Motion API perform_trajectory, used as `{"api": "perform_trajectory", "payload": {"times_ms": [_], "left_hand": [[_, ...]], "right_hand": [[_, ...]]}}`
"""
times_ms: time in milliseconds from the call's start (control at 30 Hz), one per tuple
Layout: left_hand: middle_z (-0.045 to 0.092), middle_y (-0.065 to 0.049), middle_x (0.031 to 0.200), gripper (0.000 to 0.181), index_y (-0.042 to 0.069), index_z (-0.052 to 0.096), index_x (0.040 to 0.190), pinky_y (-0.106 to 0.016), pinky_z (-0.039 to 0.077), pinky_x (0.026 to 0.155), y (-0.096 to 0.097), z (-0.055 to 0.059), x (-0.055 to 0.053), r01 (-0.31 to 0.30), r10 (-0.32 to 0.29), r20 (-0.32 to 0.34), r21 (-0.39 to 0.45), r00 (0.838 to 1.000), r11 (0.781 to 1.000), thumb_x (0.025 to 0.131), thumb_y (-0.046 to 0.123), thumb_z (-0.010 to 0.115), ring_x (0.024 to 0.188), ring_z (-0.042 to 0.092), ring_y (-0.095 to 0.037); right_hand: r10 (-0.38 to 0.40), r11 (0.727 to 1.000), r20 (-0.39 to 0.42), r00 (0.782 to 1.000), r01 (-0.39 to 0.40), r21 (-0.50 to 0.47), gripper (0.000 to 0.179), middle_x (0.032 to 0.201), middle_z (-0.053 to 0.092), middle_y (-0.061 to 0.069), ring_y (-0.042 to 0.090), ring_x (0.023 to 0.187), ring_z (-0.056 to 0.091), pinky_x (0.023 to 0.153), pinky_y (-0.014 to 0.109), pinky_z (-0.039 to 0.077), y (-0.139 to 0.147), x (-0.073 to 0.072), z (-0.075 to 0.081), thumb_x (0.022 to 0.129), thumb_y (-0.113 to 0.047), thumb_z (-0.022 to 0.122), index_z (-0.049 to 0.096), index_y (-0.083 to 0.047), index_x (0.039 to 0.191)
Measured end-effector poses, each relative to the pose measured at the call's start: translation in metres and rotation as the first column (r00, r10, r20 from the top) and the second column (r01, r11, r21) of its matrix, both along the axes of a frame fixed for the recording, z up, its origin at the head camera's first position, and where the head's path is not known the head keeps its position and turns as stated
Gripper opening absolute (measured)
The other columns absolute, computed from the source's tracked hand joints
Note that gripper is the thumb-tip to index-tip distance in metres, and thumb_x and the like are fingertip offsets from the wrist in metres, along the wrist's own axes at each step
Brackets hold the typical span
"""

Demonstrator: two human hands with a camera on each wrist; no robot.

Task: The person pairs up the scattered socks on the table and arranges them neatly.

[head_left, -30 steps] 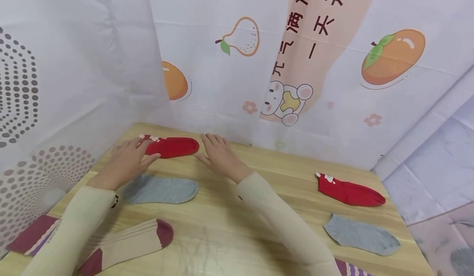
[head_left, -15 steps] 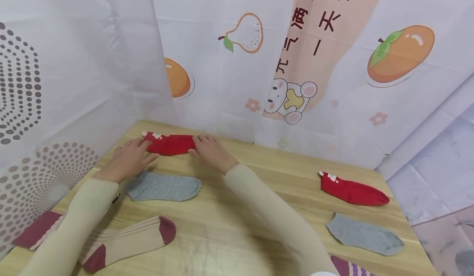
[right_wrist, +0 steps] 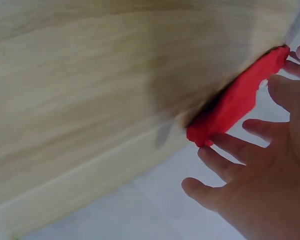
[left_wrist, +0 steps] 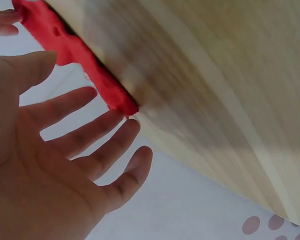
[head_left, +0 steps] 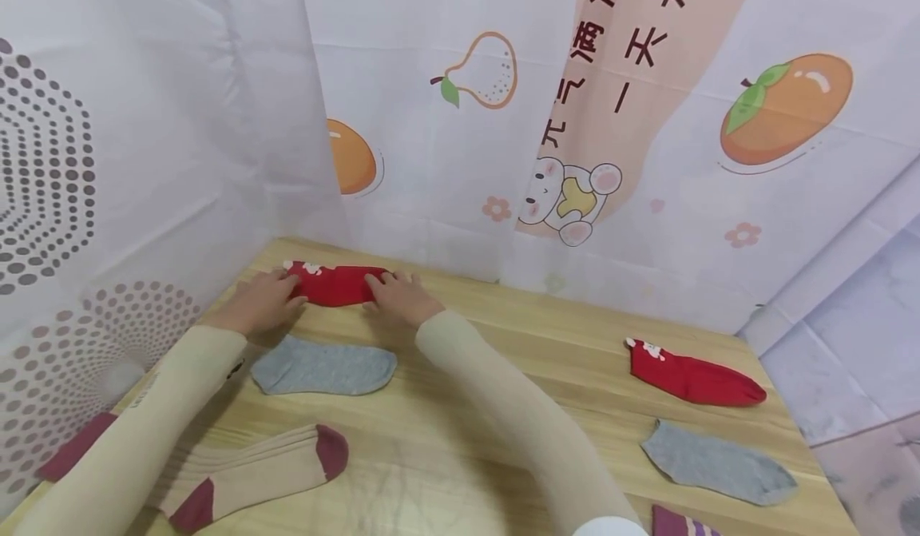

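A red ankle sock (head_left: 336, 286) with a white figure at its cuff lies flat at the back left of the table. My left hand (head_left: 262, 303) is at the cuff end, and my right hand (head_left: 404, 299) touches the toe end. In the left wrist view the fingers of the left hand (left_wrist: 60, 140) are spread and loosely bent, their tips at the sock's edge. The right wrist view has the right hand (right_wrist: 260, 165) likewise, fingertips against the red fabric (right_wrist: 235, 105). Nearer me lies a grey sock (head_left: 323, 367), close to the left forearm.
A beige sock with maroon toe and heel (head_left: 262, 472) and a maroon sock (head_left: 75, 446) lie front left, partly under the left sleeve. On the right are another red sock (head_left: 697, 376), a grey sock (head_left: 719, 462) and a maroon striped one (head_left: 672, 522). A printed curtain (head_left: 431, 224) borders the back.
My right hand has moved left and down onto the red sock's toe end. The left hand has stayed near the cuff. The view has shifted slightly.
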State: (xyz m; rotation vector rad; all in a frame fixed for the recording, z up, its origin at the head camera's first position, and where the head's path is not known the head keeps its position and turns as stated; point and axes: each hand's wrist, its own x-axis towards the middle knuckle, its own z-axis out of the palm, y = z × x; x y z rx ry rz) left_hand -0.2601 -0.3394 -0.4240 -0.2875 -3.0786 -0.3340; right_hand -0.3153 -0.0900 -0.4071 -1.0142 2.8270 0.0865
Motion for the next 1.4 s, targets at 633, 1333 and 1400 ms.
{"api": "perform_trajectory", "payload": {"times_ms": [633,1333,1400], "left_hand": [[0.064,-0.024,0.095,0.020,-0.010,0.057,0.109,-0.054,0.053,0.084,-0.001,0.001,-0.031,-0.042,0.042,0.000,-0.054,0.999,0.998,0.092,-0.001,0.056,0.085,0.063,-0.035],[0.060,-0.018,0.084,0.014,-0.007,0.064,0.096,-0.051,0.054,0.071,0.005,0.000,-0.039,0.002,-0.005,-0.020,-0.140,1.000,0.990,0.089,0.004,0.065,0.076,0.060,-0.032],[0.059,-0.018,0.085,0.017,-0.008,0.064,0.098,-0.050,0.054,0.072,0.005,0.000,-0.038,0.013,-0.014,-0.008,-0.140,1.000,0.990,0.089,0.006,0.068,0.076,0.059,-0.031]], "right_hand": [[0.125,0.970,0.144,0.982,-0.090,-0.224,0.024,0.077,0.050,-0.004,0.011,0.078,0.046,0.075,0.021,0.039,0.011,-0.027,-0.005,0.104,-0.018,0.049,0.066,-0.013,0.087],[0.052,0.983,0.140,0.989,-0.025,-0.184,0.025,0.115,0.071,-0.003,0.011,0.099,0.060,0.089,0.021,0.047,0.022,-0.029,-0.003,0.101,-0.015,0.056,0.074,-0.016,0.119],[0.048,0.982,0.134,0.990,-0.023,-0.187,0.025,0.119,0.070,-0.003,0.011,0.104,0.062,0.092,0.021,0.047,0.023,-0.028,-0.004,0.100,-0.014,0.056,0.074,-0.016,0.118]]}}
